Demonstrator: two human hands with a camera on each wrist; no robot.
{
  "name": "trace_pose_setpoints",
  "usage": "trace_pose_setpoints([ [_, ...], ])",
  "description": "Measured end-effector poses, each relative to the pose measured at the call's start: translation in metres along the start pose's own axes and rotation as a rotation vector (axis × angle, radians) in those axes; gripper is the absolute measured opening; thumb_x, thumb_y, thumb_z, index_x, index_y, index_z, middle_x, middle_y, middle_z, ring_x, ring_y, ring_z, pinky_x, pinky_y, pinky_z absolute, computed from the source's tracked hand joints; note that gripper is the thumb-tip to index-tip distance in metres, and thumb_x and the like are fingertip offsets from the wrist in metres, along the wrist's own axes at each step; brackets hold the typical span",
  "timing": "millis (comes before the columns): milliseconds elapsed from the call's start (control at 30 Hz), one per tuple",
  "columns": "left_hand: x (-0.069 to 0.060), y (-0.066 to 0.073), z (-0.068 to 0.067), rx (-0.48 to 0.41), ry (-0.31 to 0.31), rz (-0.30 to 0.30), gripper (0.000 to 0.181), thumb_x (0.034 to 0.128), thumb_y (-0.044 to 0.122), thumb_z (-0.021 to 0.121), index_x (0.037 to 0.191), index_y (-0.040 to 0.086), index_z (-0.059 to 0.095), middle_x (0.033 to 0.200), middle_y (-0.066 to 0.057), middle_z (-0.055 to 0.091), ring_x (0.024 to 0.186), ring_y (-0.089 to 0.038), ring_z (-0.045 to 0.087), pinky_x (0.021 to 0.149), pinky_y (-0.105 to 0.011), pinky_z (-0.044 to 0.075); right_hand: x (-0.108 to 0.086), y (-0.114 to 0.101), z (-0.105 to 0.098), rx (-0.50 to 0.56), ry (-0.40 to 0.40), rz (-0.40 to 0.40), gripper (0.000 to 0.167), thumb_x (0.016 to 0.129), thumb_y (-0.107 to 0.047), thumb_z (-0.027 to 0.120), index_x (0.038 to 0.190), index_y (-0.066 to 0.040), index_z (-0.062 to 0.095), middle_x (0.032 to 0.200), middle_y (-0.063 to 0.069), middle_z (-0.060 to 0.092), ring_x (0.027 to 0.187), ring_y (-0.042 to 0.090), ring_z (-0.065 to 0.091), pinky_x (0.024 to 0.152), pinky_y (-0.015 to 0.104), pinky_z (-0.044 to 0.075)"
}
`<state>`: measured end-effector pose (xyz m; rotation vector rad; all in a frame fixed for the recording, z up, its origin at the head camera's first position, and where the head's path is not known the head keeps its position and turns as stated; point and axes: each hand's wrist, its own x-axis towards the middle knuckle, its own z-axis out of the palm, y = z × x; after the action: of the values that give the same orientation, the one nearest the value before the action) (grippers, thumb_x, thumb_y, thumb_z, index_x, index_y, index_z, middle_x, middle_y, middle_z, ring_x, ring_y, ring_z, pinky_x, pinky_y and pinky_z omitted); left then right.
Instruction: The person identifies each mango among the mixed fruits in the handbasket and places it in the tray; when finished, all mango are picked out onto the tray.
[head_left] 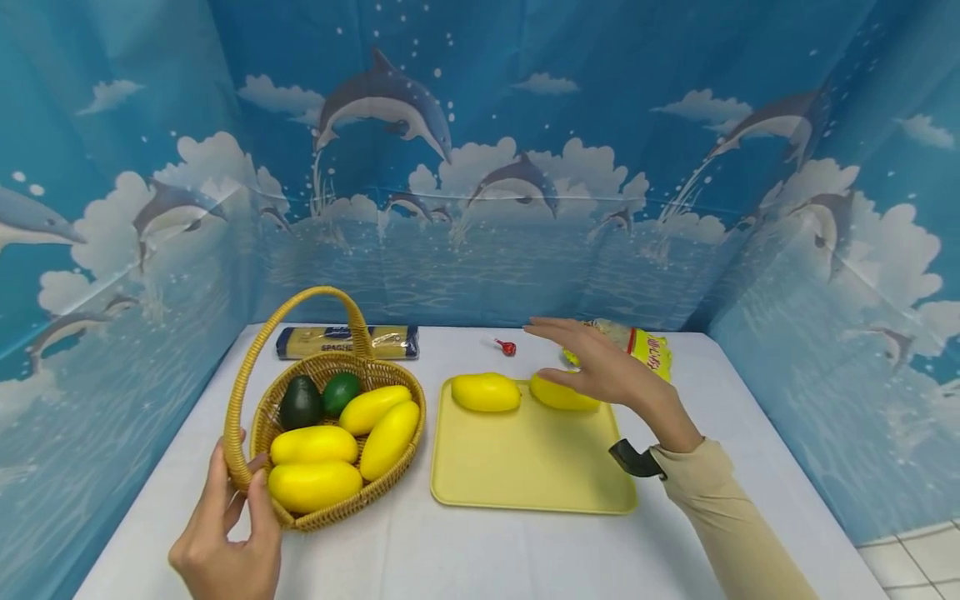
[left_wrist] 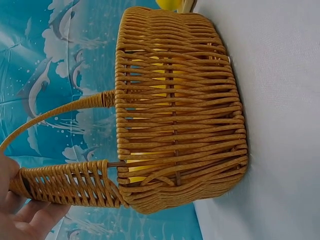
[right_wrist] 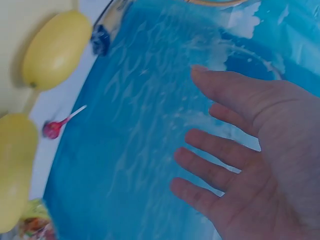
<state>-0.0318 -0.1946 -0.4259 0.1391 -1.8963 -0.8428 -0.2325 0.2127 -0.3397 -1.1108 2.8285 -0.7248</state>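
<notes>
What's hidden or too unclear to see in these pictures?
Head view: the right hand covers part of the right yellow fruit and the packet behind.
Head view: the basket handle hides some lettering on the spaghetti pack.
Left wrist view: the woven wall hides most fruit inside; the left edge cuts off the left hand.
Right wrist view: the bottom edge cuts off the packet.

At your left, the basket (left_wrist: 200, 115) shows a rough, ridged weave; its yellow fruits (head_left: 315, 487) are smooth and softly glossy. At right, the tray (head_left: 525, 467) looks like smooth, matt plastic. Far left, the spaghetti packet (head_left: 309, 343) has glossy film; your tabletop cover (head_left: 390, 562) appears matt cloth.
</notes>
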Motion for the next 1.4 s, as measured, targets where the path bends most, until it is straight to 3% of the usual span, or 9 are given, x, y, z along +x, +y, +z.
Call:
trace_pose_setpoints([
  [267, -0.001, -0.002, -0.003, -0.001, -0.023, -0.008, 0.076, 0.0835, -0.023, 0.078, 0.153, 0.002, 0.06, 0.14, -0.016, 0.071, 0.117, 0.017, 0.062, 0.089, -0.004, 0.05, 0.017, -0.042, -0.001, 0.046, -0.051, -0.128, 0.068, 0.103, -0.024, 0.075, 0.164, -0.009, 0.047, 0.17, 0.016, 0.042, 0.156, 0.041, 0.039, 0.124, 0.07, 0.037],
  [600, -0.001, 0.001, -0.006, 0.025, -0.067, -0.017, 0.071, 0.093, -0.013, 0.076, 0.158, 0.006, 0.055, 0.143, -0.016, 0.069, 0.121, 0.018, 0.058, 0.092, -0.006, 0.05, 0.046, -0.083, 0.008, 0.103, -0.228, -0.205, 0.074, 0.106, -0.029, 0.073, 0.169, -0.014, 0.038, 0.173, 0.008, 0.038, 0.158, 0.032, 0.039, 0.127, 0.057, 0.04],
  [900, 0.0, 0.0, -0.006, 0.008, -0.088, -0.045, 0.074, 0.094, -0.013, 0.074, 0.161, 0.011, 0.053, 0.147, -0.011, 0.067, 0.122, 0.016, 0.06, 0.092, -0.007, 0.052, 0.074, -0.101, 0.032, 0.154, -0.282, -0.305, 0.076, 0.106, -0.027, 0.073, 0.169, -0.008, 0.036, 0.172, 0.01, 0.039, 0.156, 0.028, 0.042, 0.128, 0.051, 0.041],
  [1167, -0.001, 0.001, -0.005, 0.027, -0.093, -0.05, 0.072, 0.0947, -0.011, 0.074, 0.16, 0.008, 0.053, 0.143, -0.019, 0.068, 0.121, 0.015, 0.06, 0.091, -0.006, 0.052, 0.098, -0.118, 0.049, 0.174, -0.402, -0.333, 0.075, 0.105, -0.03, 0.074, 0.168, -0.011, 0.038, 0.171, 0.007, 0.042, 0.155, 0.024, 0.044, 0.128, 0.044, 0.042],
  [1300, -0.001, 0.001, -0.004, 0.03, -0.097, -0.043, 0.071, 0.0951, -0.01, 0.075, 0.16, 0.007, 0.052, 0.141, -0.024, 0.068, 0.123, 0.014, 0.059, 0.092, -0.006, 0.052, 0.114, -0.125, 0.058, 0.169, -0.43, -0.382, 0.073, 0.104, -0.026, 0.076, 0.165, -0.007, 0.043, 0.166, 0.01, 0.049, 0.15, 0.024, 0.051, 0.125, 0.041, 0.046],
  [1400, -0.002, -0.001, -0.008, 0.051, -0.111, -0.065, 0.07, 0.0963, -0.008, 0.074, 0.161, 0.007, 0.051, 0.144, -0.019, 0.067, 0.124, 0.015, 0.058, 0.093, -0.007, 0.052, 0.126, -0.13, 0.07, 0.19, -0.455, -0.431, 0.074, 0.103, -0.024, 0.078, 0.164, -0.004, 0.043, 0.165, 0.012, 0.049, 0.149, 0.025, 0.052, 0.125, 0.036, 0.045],
])
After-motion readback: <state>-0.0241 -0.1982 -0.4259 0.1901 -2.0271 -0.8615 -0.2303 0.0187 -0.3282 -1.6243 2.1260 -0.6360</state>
